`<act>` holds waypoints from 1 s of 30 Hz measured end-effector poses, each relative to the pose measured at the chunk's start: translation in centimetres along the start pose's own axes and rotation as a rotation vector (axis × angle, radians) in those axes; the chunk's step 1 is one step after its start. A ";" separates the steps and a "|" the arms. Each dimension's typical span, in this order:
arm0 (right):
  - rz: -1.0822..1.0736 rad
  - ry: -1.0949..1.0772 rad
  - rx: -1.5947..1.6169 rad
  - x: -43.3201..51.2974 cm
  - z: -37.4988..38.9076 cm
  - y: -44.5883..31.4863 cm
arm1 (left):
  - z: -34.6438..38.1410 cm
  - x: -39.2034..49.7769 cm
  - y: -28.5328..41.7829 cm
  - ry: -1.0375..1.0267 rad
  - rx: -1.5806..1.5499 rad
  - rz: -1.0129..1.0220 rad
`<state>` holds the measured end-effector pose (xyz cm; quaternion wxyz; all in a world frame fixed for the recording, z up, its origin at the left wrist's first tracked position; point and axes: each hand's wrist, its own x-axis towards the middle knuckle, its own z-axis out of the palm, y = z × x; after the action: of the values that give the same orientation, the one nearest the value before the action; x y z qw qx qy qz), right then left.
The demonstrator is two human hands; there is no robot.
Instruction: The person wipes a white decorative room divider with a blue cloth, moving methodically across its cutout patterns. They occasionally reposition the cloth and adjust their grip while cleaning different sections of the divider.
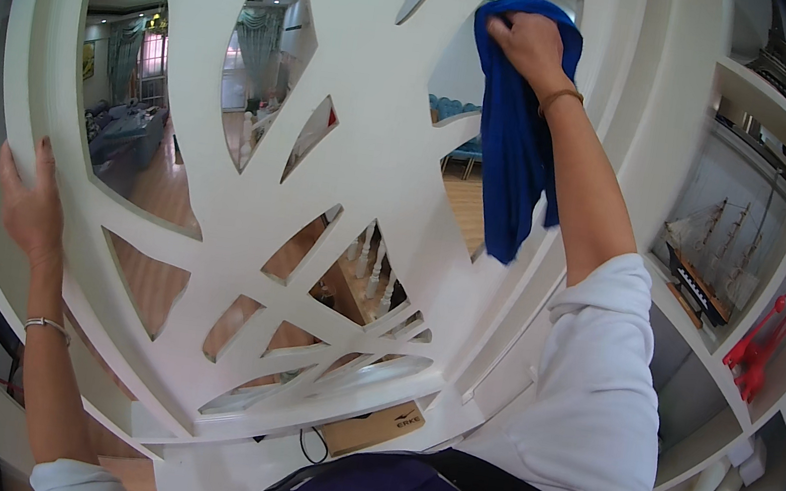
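Note:
A white partition panel (pixel 359 165) with leaf-shaped cut-outs stands before me. My right hand (pixel 530 45) grips a blue cloth (pixel 507 156) at the panel's upper right, over a large cut-out. The cloth hangs down in long folds below the fist. On the left, my left hand (pixel 33 202) rests against the panel's white frame (pixel 38 90), fingers pointing up and spread apart, holding nothing. Through the cut-outs show a wooden floor, curtains and a sofa (pixel 125 144).
White shelves (pixel 728 383) at the right hold a model sailing ship (pixel 701 277), a red animal figurine (pixel 763 346) and an Eiffel Tower model (pixel 775 54). Below the panel, a cardboard box (pixel 375 427) and a black cable loop (pixel 313 447) lie on a white ledge (pixel 218 470).

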<state>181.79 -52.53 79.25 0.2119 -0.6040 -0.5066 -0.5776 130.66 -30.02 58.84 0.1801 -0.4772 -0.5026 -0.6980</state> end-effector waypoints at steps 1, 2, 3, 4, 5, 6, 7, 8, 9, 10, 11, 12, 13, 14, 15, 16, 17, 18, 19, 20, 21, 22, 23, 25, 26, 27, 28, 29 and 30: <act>-0.003 -0.064 -0.044 0.0 0.2 -0.1 | 0.0 0.0 -0.1 0.010 0.008 -0.003; -0.003 -0.057 -0.095 -0.2 0.5 -0.3 | 0.1 0.0 -0.1 0.015 0.017 -0.006; -0.002 -0.068 -0.147 -0.3 0.8 -0.3 | 0.1 0.0 -0.3 0.014 0.023 -0.007; -0.140 0.055 -0.146 -0.5 1.0 -0.2 | 0.2 0.0 -0.4 -0.015 0.049 -0.042; -0.176 -0.001 -0.187 -0.4 1.2 0.0 | 0.3 0.1 -0.5 -0.050 0.069 -0.069; -0.220 -0.007 -0.226 -0.5 1.4 0.1 | 0.4 0.2 -0.6 -0.082 0.084 -0.097; -0.307 0.038 -0.248 -0.6 1.4 0.3 | 0.5 0.2 -0.7 -0.068 0.079 -0.074; -0.362 0.148 -0.223 -1.0 1.6 0.1 | 0.6 0.3 -0.8 -0.051 0.076 -0.052; -0.402 0.051 -0.262 -1.7 1.6 -0.1 | 0.6 0.3 -0.9 -0.022 0.055 -0.040; -0.441 -0.025 -0.301 -2.7 1.7 -0.4 | 0.7 0.4 -1.1 -0.017 0.068 -0.016; -0.497 -0.043 -0.329 -3.9 1.7 -0.8 | 0.7 0.4 -1.1 -0.001 0.060 -0.002; -0.553 -0.101 -0.272 -5.9 2.0 -1.5 | 0.8 0.4 -1.2 0.022 0.043 0.026; -0.595 -0.176 -0.243 -8.0 2.2 -2.1 | 0.8 0.4 -1.2 0.009 0.039 0.014; -0.544 0.024 -0.122 -9.4 2.0 -2.3 | 0.8 0.3 -1.2 0.010 0.026 0.011; -0.475 0.142 -0.048 -10.3 1.8 -2.2 | 0.8 0.3 -1.2 0.012 0.014 0.009; -0.425 0.205 -0.042 -10.7 1.4 -1.8 | 0.7 0.3 -1.1 0.021 0.018 0.013; -0.325 0.199 -0.089 -10.4 1.1 -1.4 | 0.7 0.2 -1.0 0.027 0.023 0.018; -0.364 0.249 -0.093 -9.4 0.8 -0.6 | 0.6 0.2 -0.8 0.031 0.016 0.019; -0.379 0.316 -0.099 -7.8 0.4 0.2 | 0.6 0.1 -0.7 0.018 0.033 0.003; -0.364 0.309 -0.098 -6.3 0.3 0.7 | 0.5 0.1 -0.6 0.003 0.040 -0.018; -0.350 0.250 -0.159 -4.4 0.4 1.0 | 0.5 0.0 -0.6 -0.015 0.049 -0.039; -0.276 0.021 -0.310 -2.9 0.4 1.4 | 0.5 0.0 -0.6 -0.012 0.050 -0.034; -0.352 0.135 -0.261 -1.5 0.5 1.5 | 0.5 -0.1 -0.7 -0.012 0.050 -0.030; -0.319 -0.029 -0.144 0.6 1.1 1.2 | 0.8 0.0 -1.2 0.005 0.063 -0.009; -0.235 -0.078 -0.166 0.9 1.1 1.1 | 1.0 0.0 -1.5 0.020 0.073 0.008; -0.152 -0.131 -0.189 1.0 1.1 0.9 | 1.2 0.1 -1.9 0.042 0.080 0.030; -0.218 -0.166 -0.177 0.8 0.9 0.7 | 1.4 0.3 -2.4 0.016 0.096 0.003; -0.268 -0.162 -0.200 0.2 0.7 0.5 | 1.8 0.4 -2.9 -0.001 0.105 -0.018; -0.315 -0.159 -0.227 -0.4 0.4 0.4 | 1.9 0.6 -3.4 -0.046 0.094 -0.020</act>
<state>182.37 -52.54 78.89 0.0089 -0.5811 -0.5414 -0.6075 128.82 -26.73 57.64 0.1837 -0.4792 -0.5438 -0.6640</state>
